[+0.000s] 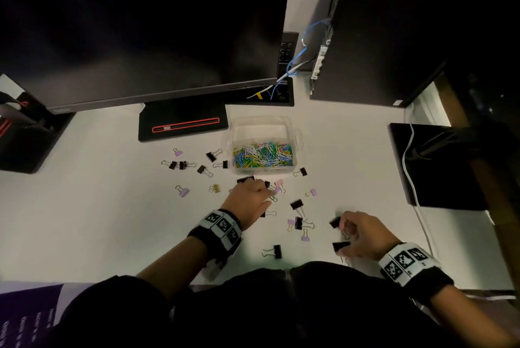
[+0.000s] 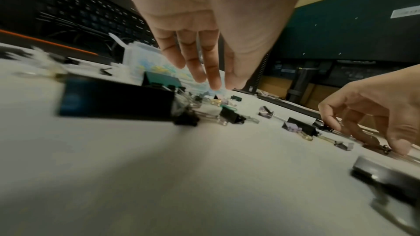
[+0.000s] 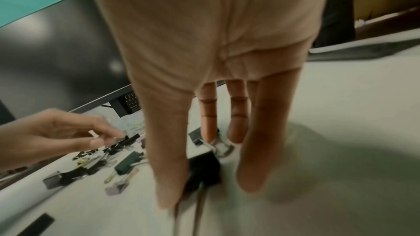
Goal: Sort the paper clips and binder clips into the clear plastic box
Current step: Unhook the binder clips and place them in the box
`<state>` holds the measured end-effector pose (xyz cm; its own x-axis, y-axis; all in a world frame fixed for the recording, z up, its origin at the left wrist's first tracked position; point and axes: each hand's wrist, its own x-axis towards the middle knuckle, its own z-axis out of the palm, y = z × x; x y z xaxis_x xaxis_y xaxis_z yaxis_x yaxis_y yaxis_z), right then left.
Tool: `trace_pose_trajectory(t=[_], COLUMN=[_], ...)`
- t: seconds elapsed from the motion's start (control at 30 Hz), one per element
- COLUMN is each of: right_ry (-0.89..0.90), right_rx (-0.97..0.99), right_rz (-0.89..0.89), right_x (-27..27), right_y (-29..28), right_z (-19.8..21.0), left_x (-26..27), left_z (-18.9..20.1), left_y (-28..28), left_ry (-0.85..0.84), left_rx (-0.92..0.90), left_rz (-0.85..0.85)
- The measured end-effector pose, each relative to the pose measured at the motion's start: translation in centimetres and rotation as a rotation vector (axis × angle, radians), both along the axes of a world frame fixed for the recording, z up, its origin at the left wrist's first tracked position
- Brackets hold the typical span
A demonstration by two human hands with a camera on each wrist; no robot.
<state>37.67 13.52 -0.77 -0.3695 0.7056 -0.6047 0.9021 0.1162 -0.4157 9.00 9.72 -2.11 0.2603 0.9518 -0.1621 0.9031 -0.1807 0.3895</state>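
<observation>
- Tabletop: smooth, matte white surface carrying every item listed.
- Clear plastic box: rectangular, translucent, rounded corners, open top; stands just right of the monitor foot. Far compartment looks bare; near compartment holds the paper clips.
- Paper clips: thin bent wire, coated yellow, green, blue, white and pink, heaped in a tangle inside the near compartment.
- Binder clips: folded-metal wedge bodies with looped silver wire handles, scattered loose on the tabletop left of and in front of the box. Most are black; smaller ones are lilac, pink and gold.
- Left hand: low over the cluster just in front of the box, fingers extended and close together, tips pointing down toward small clips. Whether it pinches one cannot be told; the wrist view is blurred there.
- Right hand: near the front edge, fingers long and spread downward. Thumb and a finger straddle a black binder clip; two other fingers rest on the wire handles of a second black clip.
- Wristbands: black fabric with white square-patterned marker tags, one on each wrist.
- Monitor: dark, glossy panel on a flat black foot with a red-outlined slot.
- Black box-shaped unit: matte casing at far right, blue and white cables at its side.
</observation>
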Motion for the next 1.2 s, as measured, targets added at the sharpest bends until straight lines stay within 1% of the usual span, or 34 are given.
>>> trace_pose_trajectory(t=[0.17,0.37,0.5,0.57,0.67,0.7,0.77,0.9,1.0,1.07,1.13,1.2], right_ry=[0.144,0.221,0.289,0.291,0.205,0.197,0.221,0.299,0.296,0.222,0.133,0.087], right_rx=[0.062,0.124,0.128,0.102,0.121,0.135,0.157,0.197,0.289,0.344,0.319,0.265], right_rz=[-0.057,-0.104,-0.048,0.021,0.19,0.214,0.207,0.141,0.034,-0.04,-0.071,-0.057], right_x=[-1.4,-4.3,-6.2,-6.8,-7.7,-8.0,-8.7,-9.8,-10.0,-9.8,-9.7,-9.8], right_y=[-0.8,-0.2,-0.2,-0.6,-1.1,-1.0,-0.4,0.9,2.8,4.2,5.1,5.1], right_z=[-1.6,-2.2,-1.9,-1.5,-1.6,-1.7,-1.8,-1.2,-1.1,-1.2,-1.4,-1.6], left_x=[1.1,1.4,1.3,1.3,1.1,0.8,0.2,-0.4,-1.2,-2.2,-3.9,-6.3], left_z=[-0.9,-1.5,-1.6,-1.3,0.1,0.4,0.9,2.3,3.9,4.8,5.2,4.7], left_y=[1.7,2.7,2.7,2.5,2.4,2.5,2.8,4.9,7.0,7.8,7.9,7.6], left_ry=[0.117,0.167,0.139,0.096,-0.073,-0.138,-0.219,-0.299,-0.287,-0.24,-0.203,-0.158], left_rx=[-0.09,-0.179,-0.254,-0.236,-0.19,-0.169,-0.121,-0.019,-0.002,-0.004,0.039,0.081], left_rz=[-0.04,-0.069,-0.05,-0.021,0.128,0.185,0.253,0.34,0.361,0.361,0.379,0.427])
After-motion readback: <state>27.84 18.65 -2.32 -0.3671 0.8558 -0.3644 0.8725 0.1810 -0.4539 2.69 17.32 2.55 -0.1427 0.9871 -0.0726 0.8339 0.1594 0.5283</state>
